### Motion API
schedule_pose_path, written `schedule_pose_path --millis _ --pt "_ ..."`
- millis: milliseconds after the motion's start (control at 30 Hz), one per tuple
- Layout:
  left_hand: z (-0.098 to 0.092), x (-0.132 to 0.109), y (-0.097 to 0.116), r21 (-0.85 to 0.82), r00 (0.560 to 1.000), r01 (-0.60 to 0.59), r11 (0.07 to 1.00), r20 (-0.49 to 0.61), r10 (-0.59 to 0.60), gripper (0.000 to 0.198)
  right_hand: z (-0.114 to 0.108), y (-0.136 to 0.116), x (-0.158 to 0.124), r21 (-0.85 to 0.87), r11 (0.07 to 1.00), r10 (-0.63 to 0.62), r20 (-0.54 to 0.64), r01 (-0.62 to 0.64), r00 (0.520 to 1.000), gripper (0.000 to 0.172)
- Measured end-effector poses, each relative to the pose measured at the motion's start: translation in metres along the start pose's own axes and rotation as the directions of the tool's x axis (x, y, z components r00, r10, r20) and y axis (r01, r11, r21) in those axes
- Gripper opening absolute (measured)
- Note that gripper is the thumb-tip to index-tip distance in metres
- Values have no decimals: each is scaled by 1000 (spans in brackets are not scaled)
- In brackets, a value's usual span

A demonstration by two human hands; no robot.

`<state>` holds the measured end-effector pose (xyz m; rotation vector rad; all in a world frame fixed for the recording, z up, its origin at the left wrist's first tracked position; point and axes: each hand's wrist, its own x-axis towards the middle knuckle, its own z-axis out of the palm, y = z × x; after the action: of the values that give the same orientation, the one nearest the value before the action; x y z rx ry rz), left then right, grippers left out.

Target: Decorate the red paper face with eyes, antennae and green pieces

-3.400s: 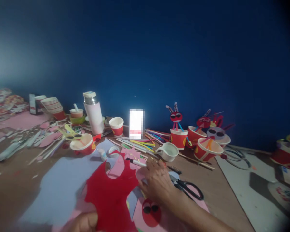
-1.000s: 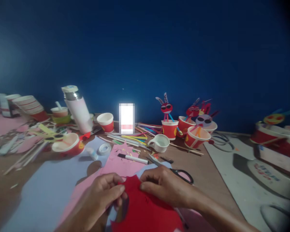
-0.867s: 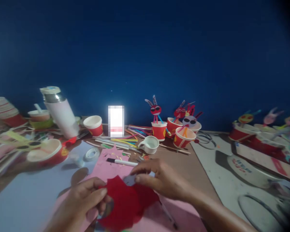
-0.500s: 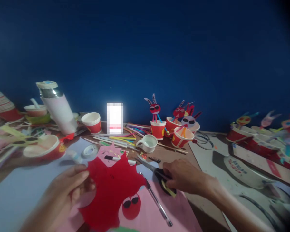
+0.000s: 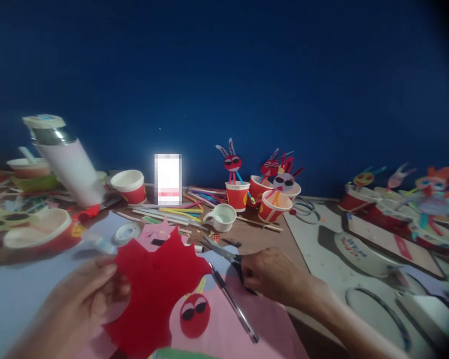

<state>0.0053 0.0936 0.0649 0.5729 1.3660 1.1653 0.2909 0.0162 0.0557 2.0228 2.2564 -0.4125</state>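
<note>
The left hand (image 5: 84,294) pinches a red, jagged-edged paper sheet (image 5: 151,289) by its edge, and the right hand (image 5: 271,274) curls its fingers round black-handled metal scissors (image 5: 225,253).

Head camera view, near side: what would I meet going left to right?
By their middles: left hand, jagged red paper sheet, oval red paper face with black eyes, slim clear-and-black plastic pen, right hand.

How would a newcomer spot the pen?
Find the pink sheet below the right hand. Slanting over it, right of the red face, lies the pen. Unlike the nearby scissors, it is one slim, clear barrel, dark toward its upper end.
</note>
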Motion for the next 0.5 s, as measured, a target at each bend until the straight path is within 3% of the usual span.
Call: schedule_pose_path --millis 267,500 --pt "-7 10 -6 -42 988 96 995 123 -90 20 -12 8 -6 9 998 -63 -2 63 998 20" --pt "2 1 1 -36 990 102 994 102 -98 17 -1 3 -3 -16 991 -133 -40 133 990 19"
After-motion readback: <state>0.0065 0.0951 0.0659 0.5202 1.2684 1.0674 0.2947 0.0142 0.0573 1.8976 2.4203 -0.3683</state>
